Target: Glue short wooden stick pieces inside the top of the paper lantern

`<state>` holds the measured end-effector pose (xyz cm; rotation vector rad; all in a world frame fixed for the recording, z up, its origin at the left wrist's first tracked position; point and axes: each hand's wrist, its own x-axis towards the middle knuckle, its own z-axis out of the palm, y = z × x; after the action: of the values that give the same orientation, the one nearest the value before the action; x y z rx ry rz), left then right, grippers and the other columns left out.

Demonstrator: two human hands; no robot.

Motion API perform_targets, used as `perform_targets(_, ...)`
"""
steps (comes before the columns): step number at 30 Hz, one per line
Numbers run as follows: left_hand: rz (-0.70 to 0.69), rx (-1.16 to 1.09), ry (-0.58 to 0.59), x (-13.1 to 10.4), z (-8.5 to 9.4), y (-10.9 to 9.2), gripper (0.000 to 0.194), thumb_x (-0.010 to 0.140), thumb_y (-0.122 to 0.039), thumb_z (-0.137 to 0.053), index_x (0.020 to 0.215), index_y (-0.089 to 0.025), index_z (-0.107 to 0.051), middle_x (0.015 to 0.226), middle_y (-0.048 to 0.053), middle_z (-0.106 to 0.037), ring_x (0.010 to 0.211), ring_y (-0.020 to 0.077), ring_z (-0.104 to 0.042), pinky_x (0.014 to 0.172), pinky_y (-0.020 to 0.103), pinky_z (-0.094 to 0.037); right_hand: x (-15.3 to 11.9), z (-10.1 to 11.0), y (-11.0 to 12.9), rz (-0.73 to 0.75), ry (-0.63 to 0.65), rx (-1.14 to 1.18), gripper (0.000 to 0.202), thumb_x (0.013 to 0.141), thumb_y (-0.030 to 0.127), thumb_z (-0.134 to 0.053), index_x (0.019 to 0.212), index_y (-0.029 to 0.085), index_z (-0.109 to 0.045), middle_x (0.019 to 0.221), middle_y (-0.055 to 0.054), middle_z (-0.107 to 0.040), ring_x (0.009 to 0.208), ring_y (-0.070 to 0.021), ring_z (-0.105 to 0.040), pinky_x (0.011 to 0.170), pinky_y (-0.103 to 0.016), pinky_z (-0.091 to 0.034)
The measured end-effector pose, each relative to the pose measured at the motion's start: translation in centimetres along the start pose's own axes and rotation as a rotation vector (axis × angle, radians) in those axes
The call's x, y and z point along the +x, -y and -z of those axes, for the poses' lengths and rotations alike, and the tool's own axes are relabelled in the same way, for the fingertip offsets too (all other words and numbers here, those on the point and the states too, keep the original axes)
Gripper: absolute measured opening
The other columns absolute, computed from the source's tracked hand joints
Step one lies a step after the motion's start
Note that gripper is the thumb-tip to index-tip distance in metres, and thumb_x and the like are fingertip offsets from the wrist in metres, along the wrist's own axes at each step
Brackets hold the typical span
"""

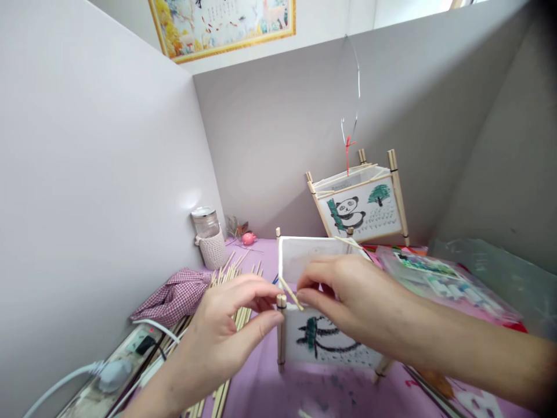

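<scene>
jar [205,221]: lidded, in knit sleeve, contents unclear | bag [439,278]: clear, holds printed sheets | lantern [324,325]: stick frame with paper panels, front panel painted green and black, stands on purple surface [265,389] | left hand [224,325]: grip pinches front corner post | right hand [348,296]: grip holds thin stick [290,293] at top rim

Small lantern frame [322,307]: pale bare wood posts, matt paper panels with inked drawing. Thin wooden stick [290,293] at its top corner, smooth, unfinished. Left of it, loose wooden sticks [232,278], checked woven cloth [176,296], glossy glass jar [205,222] in knitted sleeve. Right of it, shiny clear plastic bags [439,278]. Underneath, matt purple tabletop [304,389].
</scene>
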<state>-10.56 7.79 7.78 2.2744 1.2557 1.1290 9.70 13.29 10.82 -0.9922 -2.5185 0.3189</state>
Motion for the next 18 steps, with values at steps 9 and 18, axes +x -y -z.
perform_targets(9,0.054,0.018,-0.089,0.0,-0.9,-0.1,0.007,0.085,-0.018,-0.060,0.085,-0.021,-0.066,0.077,-0.002,-0.066,0.071,0.0111,-0.059,0.065,0.022,-0.045,1.7,0.2,-0.3,-0.115,0.150,-0.025,0.027,0.081,0.031,-0.051,0.065,0.019,-0.068,0.052,0.002,-0.056,0.051,-0.0109,-0.047,0.047,-0.024,-0.026)
perform_targets(18,0.056,0.003,-0.095,-0.1,-0.9,0.0,0.007,0.086,-0.020,-0.060,0.084,-0.021,-0.067,0.079,-0.001,-0.067,0.073,0.0128,-0.060,0.067,0.024,-0.046,2.3,0.4,0.4,-0.191,0.244,-0.015,0.024,0.078,0.028,-0.051,0.065,0.018,-0.067,0.049,0.003,-0.050,0.047,-0.0099,-0.044,0.044,-0.023,-0.024)
